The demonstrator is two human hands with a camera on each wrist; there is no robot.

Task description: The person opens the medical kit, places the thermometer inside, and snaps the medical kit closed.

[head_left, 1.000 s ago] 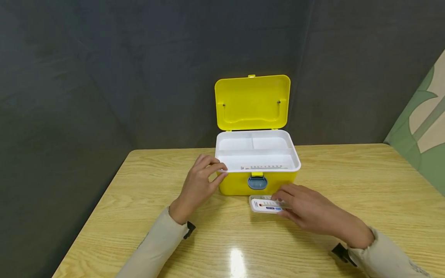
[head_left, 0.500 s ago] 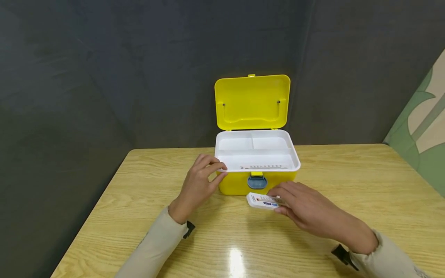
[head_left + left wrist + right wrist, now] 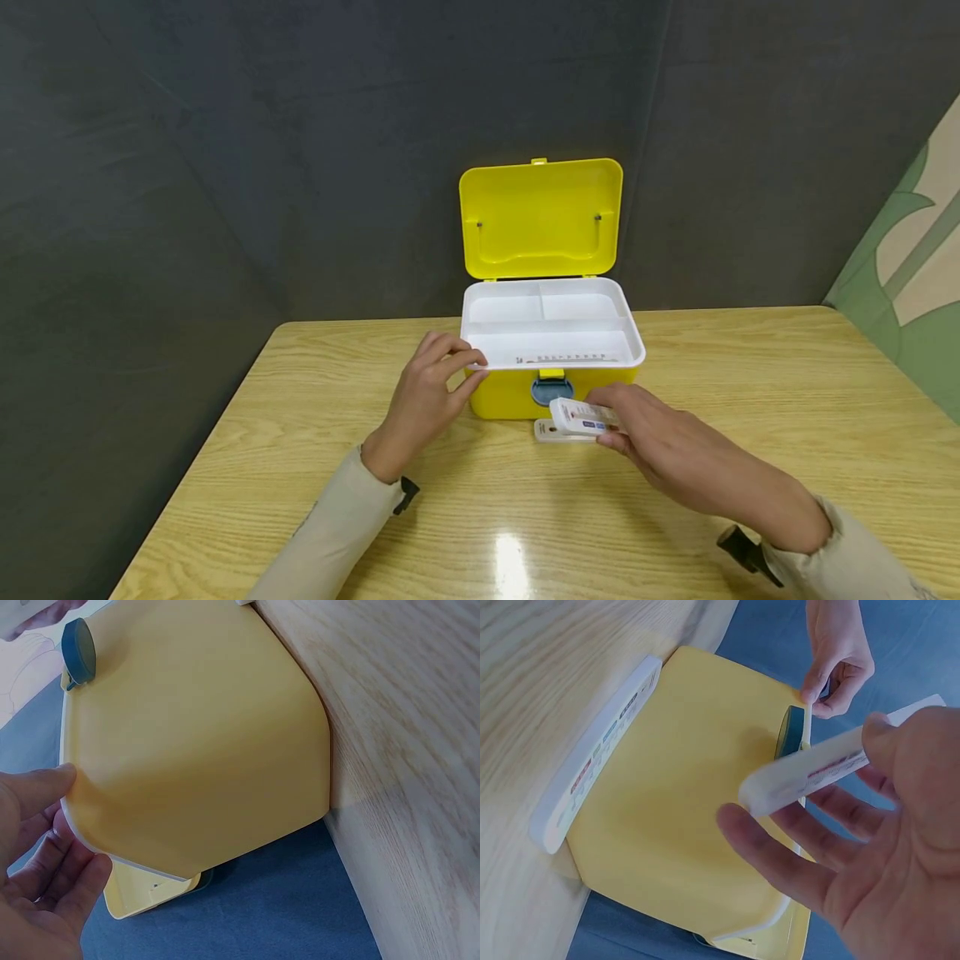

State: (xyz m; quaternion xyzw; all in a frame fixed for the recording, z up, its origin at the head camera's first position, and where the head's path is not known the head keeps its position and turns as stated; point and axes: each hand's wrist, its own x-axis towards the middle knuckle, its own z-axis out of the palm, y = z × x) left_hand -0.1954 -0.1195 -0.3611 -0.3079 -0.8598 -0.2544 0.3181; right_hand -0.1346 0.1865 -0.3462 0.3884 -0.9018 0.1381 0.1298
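A yellow box stands with its lid up and a white divided tray at its top. My left hand pinches the front left corner of the rim; the left wrist view shows the thumb on the front side and the fingertips round the edge. In my right hand is a flat white thermometer case, tilted up in front of the latch. A second white thermometer case lies on the table against the box's front, partly hidden in the head view.
A printed thermometer scale shows along the front compartment of the tray. The open lid stands before a dark grey wall. Under everything is a wooden table, with a patterned panel at the right.
My right hand has lifted one thermometer case off the other and towards the latch, uncovering the second on the table. The left hand stays at the rim.
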